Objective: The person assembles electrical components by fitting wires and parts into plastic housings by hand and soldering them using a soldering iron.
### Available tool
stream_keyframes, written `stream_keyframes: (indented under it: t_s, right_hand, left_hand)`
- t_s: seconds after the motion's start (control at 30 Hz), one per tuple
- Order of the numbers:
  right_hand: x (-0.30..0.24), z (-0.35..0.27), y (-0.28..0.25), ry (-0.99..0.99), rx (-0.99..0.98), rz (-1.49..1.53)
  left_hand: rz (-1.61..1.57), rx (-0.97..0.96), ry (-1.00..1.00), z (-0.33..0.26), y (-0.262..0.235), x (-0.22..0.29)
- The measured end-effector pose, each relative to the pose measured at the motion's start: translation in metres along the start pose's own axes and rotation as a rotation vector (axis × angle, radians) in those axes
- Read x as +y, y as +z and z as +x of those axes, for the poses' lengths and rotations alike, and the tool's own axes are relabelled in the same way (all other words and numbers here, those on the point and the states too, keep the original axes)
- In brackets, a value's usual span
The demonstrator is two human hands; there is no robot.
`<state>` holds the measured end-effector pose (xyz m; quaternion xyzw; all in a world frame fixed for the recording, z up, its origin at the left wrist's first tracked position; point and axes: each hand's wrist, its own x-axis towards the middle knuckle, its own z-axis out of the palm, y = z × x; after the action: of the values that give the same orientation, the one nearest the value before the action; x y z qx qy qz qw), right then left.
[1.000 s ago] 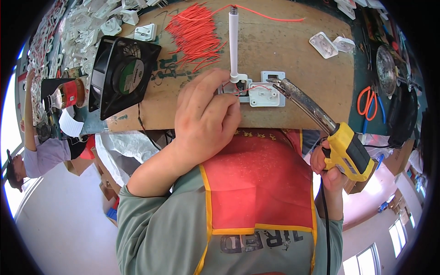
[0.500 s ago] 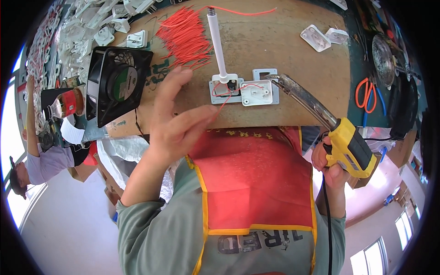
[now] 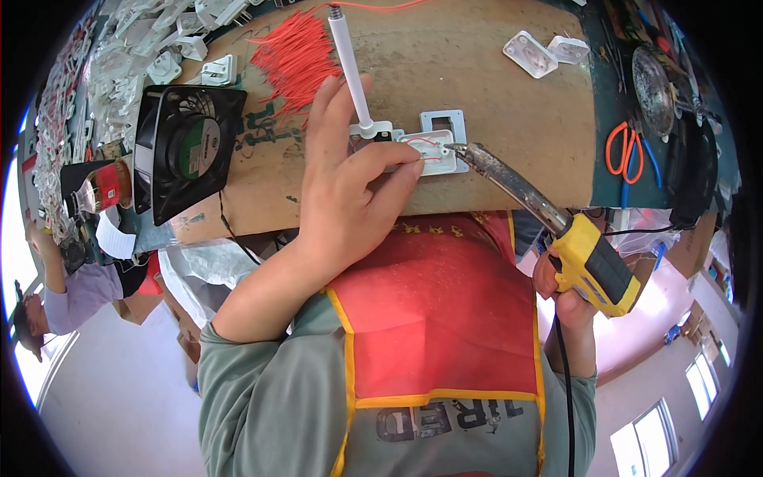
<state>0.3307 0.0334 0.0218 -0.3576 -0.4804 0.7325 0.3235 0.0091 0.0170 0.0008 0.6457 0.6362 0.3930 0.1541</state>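
Thumb and forefinger of my left hand (image 3: 342,187) are pinched on a thin red wire (image 3: 427,158) at the left side of a small white plastic casing (image 3: 447,164). My right hand (image 3: 574,306) grips a yellow and black soldering gun (image 3: 598,262), whose tip reaches the casing's inside; whether it touches metal there is too small to tell. Beneath the casing lies a light grey fixture plate (image 3: 458,121) with a square hole. A white rod (image 3: 348,71) with a springy metal end rises from a second white casing (image 3: 383,127), partly hidden by my left hand.
Cut red wires (image 3: 296,60) lie in a pile beyond my left hand. A black fan (image 3: 187,151) stands left, near heaped white parts (image 3: 135,48). Two white casings (image 3: 531,54) lie far right, with orange-handled scissors (image 3: 624,151) nearer. Another person (image 3: 79,290) is at far left.
My left hand has moved right and its spread fingers have closed on the red wire at the casing. The soldering gun's tip has come over the casing's inside. The whole view has shifted slightly.
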Motion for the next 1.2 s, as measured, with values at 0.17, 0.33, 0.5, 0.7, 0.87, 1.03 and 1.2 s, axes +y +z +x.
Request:
stream_keyframes:
  t_s: [0.17, 0.33, 0.5, 0.7, 0.87, 1.03, 1.2]
  right_hand:
    - [0.003, 0.004, -0.009, -0.033, -0.080, -0.173]
    - [0.004, -0.005, -0.014, -0.002, -0.107, -0.232]
    - [0.004, -0.007, -0.006, 0.002, -0.034, -0.252]
    - [0.009, -0.008, -0.007, -0.044, -0.024, -0.229]
    - [0.015, -0.011, -0.015, -0.038, -0.066, -0.238]
    - [0.012, -0.008, -0.006, -0.039, -0.041, -0.191]
    - [0.013, -0.006, -0.003, -0.034, -0.006, -0.198]
  left_hand:
    - [0.062, -0.018, -0.058, 0.004, -0.004, 0.010]
    - [0.079, -0.029, -0.051, 0.008, -0.004, 0.011]
    - [0.071, -0.034, -0.050, 0.010, -0.004, 0.010]
    - [0.063, -0.040, -0.068, 0.010, -0.004, 0.009]
    - [0.050, -0.044, -0.065, 0.011, -0.005, 0.009]
    - [0.024, -0.039, -0.068, 0.010, -0.002, 0.007]
    - [0.042, -0.048, -0.077, 0.010, -0.003, 0.009]
